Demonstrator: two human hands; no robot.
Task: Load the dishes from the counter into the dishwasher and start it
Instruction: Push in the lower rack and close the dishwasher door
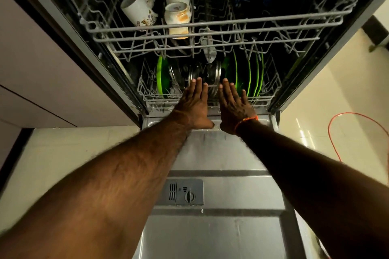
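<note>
The dishwasher stands open, its door folded down flat toward me. My left hand and my right hand reach side by side, fingers straight, against the front of the lower rack. That rack holds green plates on the right, one green plate on the left and steel plates in the middle. The upper rack is pulled out above, with several white mugs at its left. A steel utensil lies at its front.
A detergent dispenser sits in the door's inner face. Beige cabinet fronts flank the left side. Tiled floor lies on both sides, with an orange cable looping on the floor at the right.
</note>
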